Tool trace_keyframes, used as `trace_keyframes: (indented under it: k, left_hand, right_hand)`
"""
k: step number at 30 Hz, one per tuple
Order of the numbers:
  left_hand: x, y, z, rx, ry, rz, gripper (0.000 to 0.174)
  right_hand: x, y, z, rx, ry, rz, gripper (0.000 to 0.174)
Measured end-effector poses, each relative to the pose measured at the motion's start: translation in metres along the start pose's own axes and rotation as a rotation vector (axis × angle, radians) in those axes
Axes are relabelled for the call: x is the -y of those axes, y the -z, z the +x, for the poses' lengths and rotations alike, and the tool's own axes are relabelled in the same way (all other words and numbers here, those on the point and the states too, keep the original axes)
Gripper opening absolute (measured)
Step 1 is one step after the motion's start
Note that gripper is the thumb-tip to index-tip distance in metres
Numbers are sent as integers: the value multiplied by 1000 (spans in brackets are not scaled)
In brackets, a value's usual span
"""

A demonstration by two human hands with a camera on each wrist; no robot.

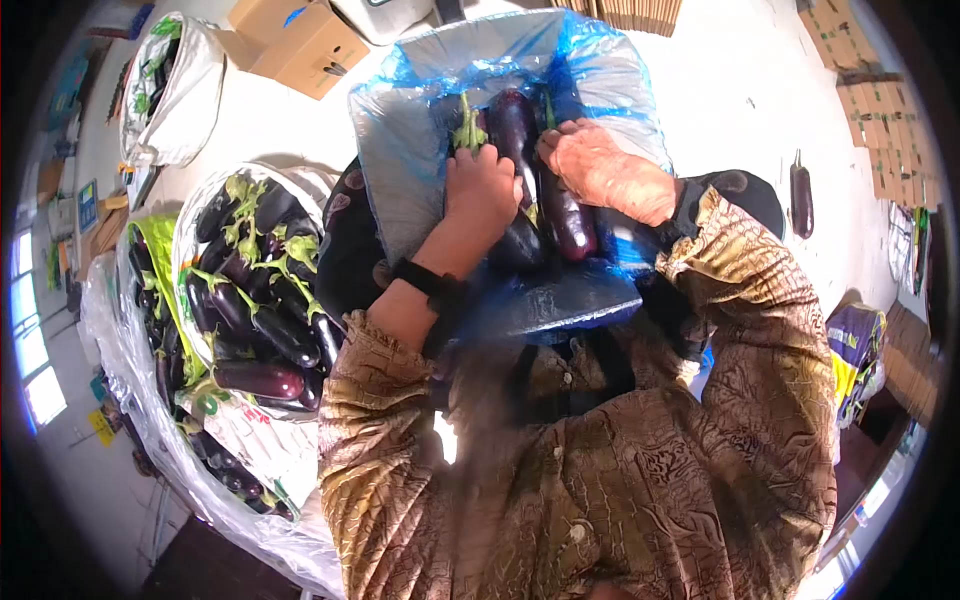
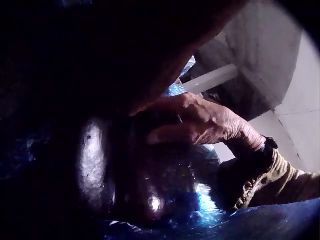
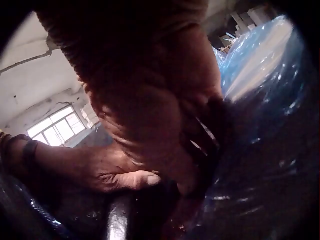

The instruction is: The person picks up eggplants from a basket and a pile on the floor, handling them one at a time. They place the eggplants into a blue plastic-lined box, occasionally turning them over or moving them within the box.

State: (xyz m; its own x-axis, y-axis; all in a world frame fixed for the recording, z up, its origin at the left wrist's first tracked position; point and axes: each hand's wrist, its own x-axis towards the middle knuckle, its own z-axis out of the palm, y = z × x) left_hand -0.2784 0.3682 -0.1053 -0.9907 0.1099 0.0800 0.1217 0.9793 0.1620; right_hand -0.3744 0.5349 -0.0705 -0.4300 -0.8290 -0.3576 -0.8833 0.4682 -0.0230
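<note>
Several dark purple eggplants (image 1: 514, 130) lie side by side in a container lined with a clear blue plastic bag (image 1: 405, 150), in front of the person. My left hand (image 1: 484, 192) grips an eggplant at the left, its green stem (image 1: 468, 130) standing out beyond the fingers. On the other side my right hand (image 1: 610, 172) curls its fingers over the upper part of a glossy eggplant (image 1: 572, 228). In the left wrist view the right hand (image 2: 205, 120) reaches over the shiny eggplants (image 2: 94, 165); shadow hides most of the left hand there.
Left of the container, a white sack (image 1: 190, 240) is full of eggplants. Another white bag (image 1: 200, 95) stands farther back, near an open cardboard box (image 1: 300, 45). A single eggplant (image 1: 801, 198) lies on the floor at right, with stacked cardboard (image 1: 880, 130) beyond.
</note>
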Motion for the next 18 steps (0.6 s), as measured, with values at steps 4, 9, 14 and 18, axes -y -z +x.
trace_keyframes:
  k: [4,9,14,18]
  left_hand:
    - [-2,11,-9,-76,-99,22,18]
    - [4,-8,-7,-112,-92,3,12]
    - [-4,-20,-2,-234,-16,48,9]
    - [-21,81,-32,-334,31,-396,17]
  right_hand:
    - [6,8,1,132,-27,-58,44]
    - [-2,-3,-1,42,-14,-30,49]
    - [-7,14,-3,-106,98,85,49]
    - [-3,17,-9,-157,108,134,53]
